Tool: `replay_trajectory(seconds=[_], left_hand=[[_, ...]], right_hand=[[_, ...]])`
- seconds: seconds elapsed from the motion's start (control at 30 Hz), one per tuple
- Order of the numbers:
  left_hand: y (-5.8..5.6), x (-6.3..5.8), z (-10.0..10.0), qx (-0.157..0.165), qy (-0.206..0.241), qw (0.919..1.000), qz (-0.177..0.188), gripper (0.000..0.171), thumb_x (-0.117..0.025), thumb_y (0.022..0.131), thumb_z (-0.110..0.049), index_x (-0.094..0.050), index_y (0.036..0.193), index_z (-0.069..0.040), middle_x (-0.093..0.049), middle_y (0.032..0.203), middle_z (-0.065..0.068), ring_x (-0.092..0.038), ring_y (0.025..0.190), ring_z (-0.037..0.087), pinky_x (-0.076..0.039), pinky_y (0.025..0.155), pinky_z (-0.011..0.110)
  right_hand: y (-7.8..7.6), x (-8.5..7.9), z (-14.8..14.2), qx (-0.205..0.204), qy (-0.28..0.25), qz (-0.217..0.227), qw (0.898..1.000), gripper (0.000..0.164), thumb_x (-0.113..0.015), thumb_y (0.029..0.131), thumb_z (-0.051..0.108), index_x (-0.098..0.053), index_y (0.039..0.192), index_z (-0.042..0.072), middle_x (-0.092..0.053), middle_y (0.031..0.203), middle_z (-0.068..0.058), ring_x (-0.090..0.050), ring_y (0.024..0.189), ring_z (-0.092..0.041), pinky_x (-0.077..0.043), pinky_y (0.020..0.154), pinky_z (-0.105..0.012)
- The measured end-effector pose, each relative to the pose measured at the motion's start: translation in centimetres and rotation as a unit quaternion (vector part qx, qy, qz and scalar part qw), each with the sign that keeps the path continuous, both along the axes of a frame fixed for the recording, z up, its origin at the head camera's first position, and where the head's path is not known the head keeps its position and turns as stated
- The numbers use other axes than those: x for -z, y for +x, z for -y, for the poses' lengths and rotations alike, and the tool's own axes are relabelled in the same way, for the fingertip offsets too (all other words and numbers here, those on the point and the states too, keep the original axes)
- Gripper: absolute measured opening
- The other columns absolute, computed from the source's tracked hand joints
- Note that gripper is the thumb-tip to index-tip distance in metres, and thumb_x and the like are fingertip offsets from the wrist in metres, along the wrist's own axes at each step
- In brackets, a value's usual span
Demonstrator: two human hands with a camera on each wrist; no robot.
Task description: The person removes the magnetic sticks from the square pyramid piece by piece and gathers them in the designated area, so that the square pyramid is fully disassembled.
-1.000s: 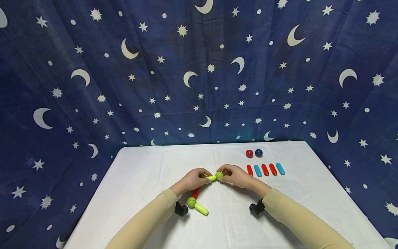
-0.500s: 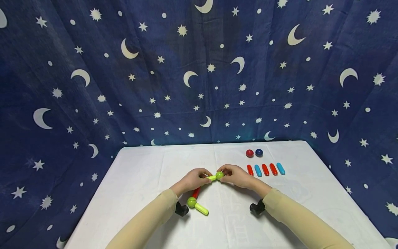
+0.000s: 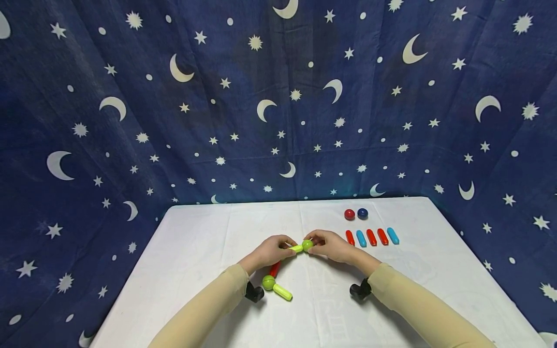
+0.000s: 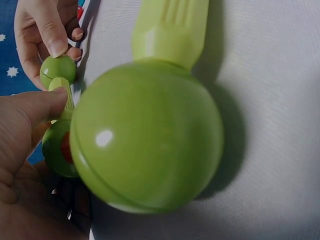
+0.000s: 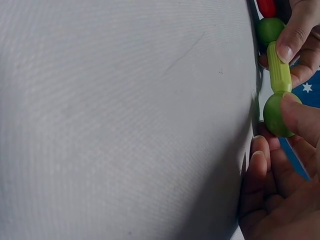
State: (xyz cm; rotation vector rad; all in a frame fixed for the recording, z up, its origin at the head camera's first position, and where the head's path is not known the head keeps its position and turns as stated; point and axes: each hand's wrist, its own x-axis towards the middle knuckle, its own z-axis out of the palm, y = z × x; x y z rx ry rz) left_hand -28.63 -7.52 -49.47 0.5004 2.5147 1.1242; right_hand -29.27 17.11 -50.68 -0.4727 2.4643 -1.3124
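Observation:
My left hand [image 3: 271,252] pinches a lime-green toy rod [image 5: 279,72] between thumb and fingers. At the rod's right end is a green ball [image 3: 307,246], which my right hand [image 3: 334,247] holds between thumb and fingertips. The rod's other end meets a second green ball [image 5: 271,31], mostly under my left hand in the head view. From there a red rod [image 3: 274,269] runs toward me to a third green ball [image 3: 268,282]. A lime rod [image 3: 283,292] sticks out from that ball; both loom large in the left wrist view.
A red ball [image 3: 349,214] and a dark blue ball [image 3: 362,213] lie at the back right of the white-covered table [image 3: 200,232]. In front of them is a row of red rods [image 3: 371,237] and blue rods [image 3: 393,235]. A starry blue curtain [image 3: 278,96] hangs behind.

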Motion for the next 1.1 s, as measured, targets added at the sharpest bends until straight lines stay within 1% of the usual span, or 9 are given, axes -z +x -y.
replay_trajectory(seconds=[0.23,0.43,0.5,0.67,0.8,0.97,1.1], left_hand=[[0.0,0.0,0.0,0.003,-0.001,1.0000,-0.006,0.016,-0.073,0.096,-0.024,-0.074,0.112,-0.020,-0.067,0.095,-0.004,-0.059,0.084,0.012,-0.049,0.077,0.031],[0.0,0.1,0.0,0.003,0.000,1.0000,-0.007,0.016,-0.073,0.096,-0.024,-0.074,0.111,-0.020,-0.067,0.094,-0.004,-0.060,0.084,0.012,-0.049,0.076,0.031],[0.0,0.0,0.0,0.003,0.000,1.0000,-0.007,0.016,-0.073,0.096,-0.024,-0.075,0.111,-0.020,-0.067,0.094,-0.004,-0.059,0.084,0.012,-0.049,0.076,0.030],[0.0,0.0,-0.1,0.004,-0.008,0.9999,-0.008,0.016,-0.073,0.097,-0.023,-0.075,0.112,-0.020,-0.066,0.094,-0.004,-0.058,0.083,0.013,-0.049,0.075,0.030],[-0.1,0.0,-0.1,0.005,-0.014,0.9998,-0.010,0.017,-0.073,0.096,-0.023,-0.075,0.113,-0.020,-0.065,0.095,-0.005,-0.058,0.084,0.013,-0.048,0.075,0.030],[-0.1,0.2,0.0,0.007,-0.016,0.9998,-0.008,0.018,-0.074,0.095,-0.024,-0.075,0.112,-0.020,-0.064,0.093,-0.005,-0.056,0.081,0.013,-0.047,0.074,0.029],[0.0,0.1,0.1,0.009,-0.009,0.9999,-0.006,0.018,-0.074,0.095,-0.024,-0.075,0.113,-0.020,-0.063,0.093,-0.004,-0.054,0.081,0.013,-0.045,0.074,0.030]], right_hand=[[0.0,-0.1,0.0,-0.004,0.005,-0.003,1.000,0.025,-0.074,0.096,0.020,-0.069,0.121,0.020,-0.066,0.104,0.003,-0.057,0.099,-0.019,-0.047,0.095,-0.042],[0.1,-0.2,0.0,-0.005,0.002,0.005,1.000,0.024,-0.073,0.097,0.021,-0.068,0.121,0.021,-0.066,0.105,0.002,-0.057,0.100,-0.020,-0.046,0.095,-0.042],[0.1,-0.2,-0.1,-0.005,0.002,0.005,1.000,0.024,-0.072,0.098,0.023,-0.068,0.122,0.019,-0.066,0.106,0.002,-0.058,0.098,-0.020,-0.048,0.092,-0.041],[0.1,0.0,-0.2,0.014,-0.005,0.018,1.000,0.026,-0.070,0.099,0.026,-0.066,0.122,0.017,-0.065,0.102,-0.001,-0.058,0.091,-0.021,-0.051,0.079,-0.036],[0.0,0.0,-0.2,0.022,-0.013,0.026,0.999,0.027,-0.071,0.099,0.027,-0.066,0.122,0.015,-0.064,0.101,-0.003,-0.058,0.089,-0.021,-0.050,0.077,-0.033],[0.0,-0.1,-0.8,0.017,-0.032,0.013,0.999,0.033,-0.073,0.097,0.028,-0.067,0.125,0.012,-0.066,0.102,-0.003,-0.061,0.088,-0.022,-0.053,0.075,-0.034],[-0.2,-1.2,-2.4,0.026,-0.060,-0.024,0.998,0.036,-0.074,0.096,0.025,-0.067,0.128,0.008,-0.069,0.105,-0.006,-0.063,0.091,-0.025,-0.056,0.074,-0.042]])
